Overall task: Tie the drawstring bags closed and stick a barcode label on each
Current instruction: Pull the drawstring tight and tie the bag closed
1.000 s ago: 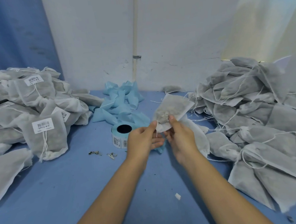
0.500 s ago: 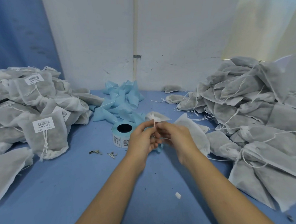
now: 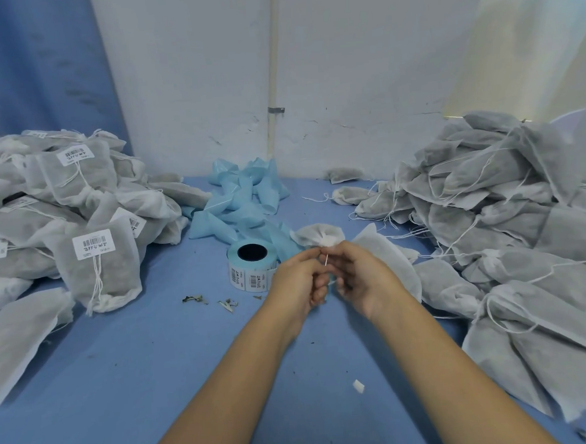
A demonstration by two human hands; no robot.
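A small white drawstring bag (image 3: 319,234) is held just above the blue table, its gathered mouth bunched toward me. My left hand (image 3: 297,280) and my right hand (image 3: 363,279) meet below it, and both pinch the thin white drawstring (image 3: 326,261) between fingertips. Most of the bag is hidden behind my fingers. The roll of barcode labels (image 3: 251,264) stands on the table just left of my left hand.
Labelled, tied bags (image 3: 98,264) are heaped at the left. A large pile of unlabelled grey bags (image 3: 510,215) fills the right. Crumpled blue label backing (image 3: 242,201) lies behind the roll. Leaf scraps (image 3: 228,303) and a white paper bit (image 3: 358,386) dot the blue table (image 3: 123,386).
The bag stood upright and spread flat a second ago; it has since dropped down behind my hands with its mouth cinched, and both hands have closed in on the string.
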